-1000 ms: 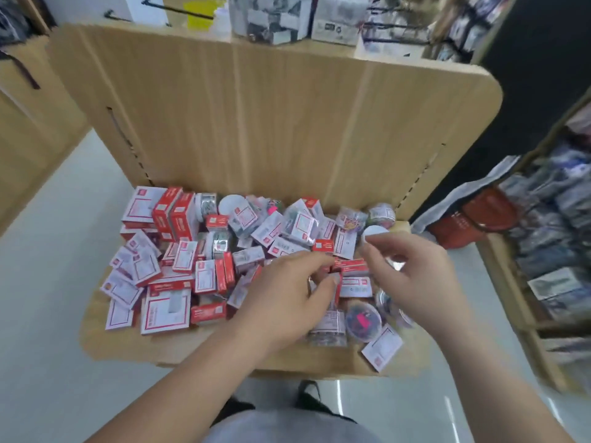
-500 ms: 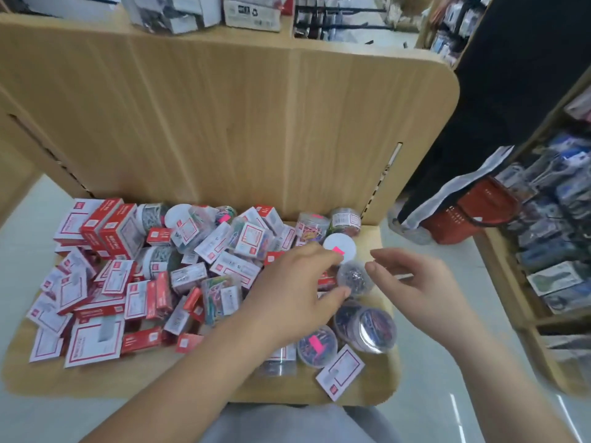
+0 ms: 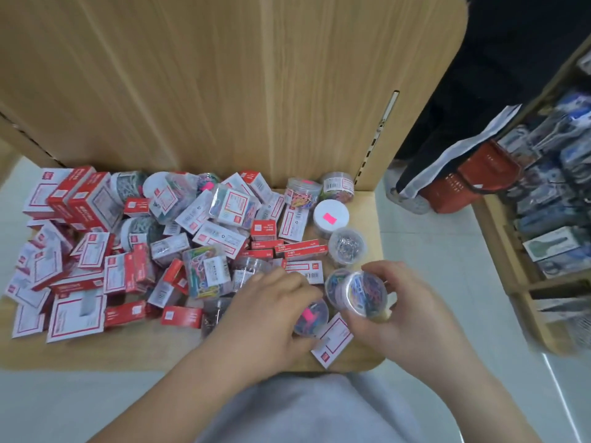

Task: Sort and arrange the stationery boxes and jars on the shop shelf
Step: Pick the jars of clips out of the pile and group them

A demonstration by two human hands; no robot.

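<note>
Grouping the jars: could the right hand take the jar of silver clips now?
Probably not yet: the right hand grips a jar of coloured clips; the jar of silver clips stands uncovered just beyond.

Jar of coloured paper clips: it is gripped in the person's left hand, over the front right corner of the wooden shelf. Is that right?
Not quite. The head view shows the jar of coloured paper clips gripped in the right hand, not the left hand. The rest holds: it is over the front right corner of the wooden shelf.
</note>
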